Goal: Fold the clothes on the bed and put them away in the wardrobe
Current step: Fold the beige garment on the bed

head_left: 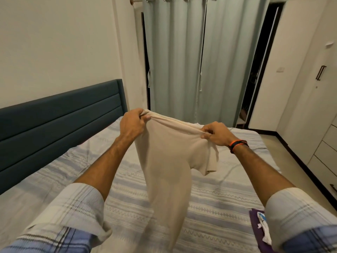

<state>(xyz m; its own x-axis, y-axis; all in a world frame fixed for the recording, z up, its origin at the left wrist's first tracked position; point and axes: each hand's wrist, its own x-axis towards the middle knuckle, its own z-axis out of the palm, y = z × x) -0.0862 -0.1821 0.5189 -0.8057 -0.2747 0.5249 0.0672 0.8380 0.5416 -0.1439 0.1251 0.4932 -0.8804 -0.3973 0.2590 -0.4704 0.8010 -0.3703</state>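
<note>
Rolled plaid sleeves [73, 212] frame the lower corners, and between them a beige T-shirt [169, 170] hangs in the air above the bed [218, 198], its long axis running from the stretched top edge down toward the camera, one short sleeve drooping to the right. Left hand [132, 125] pinches the top edge at one end; right hand [216, 133], with a dark and orange wristband [238, 145], pinches the other. Striped sheet lies open on both sides of the shirt. Bottom hem leaves the picture. Purple folded clothing [259, 229] at the bed's right edge is partly hidden by the right sleeve. Beyond stand a blue headboard [60, 114], pale curtains [191, 61] and white wardrobe doors [310, 79].
</note>
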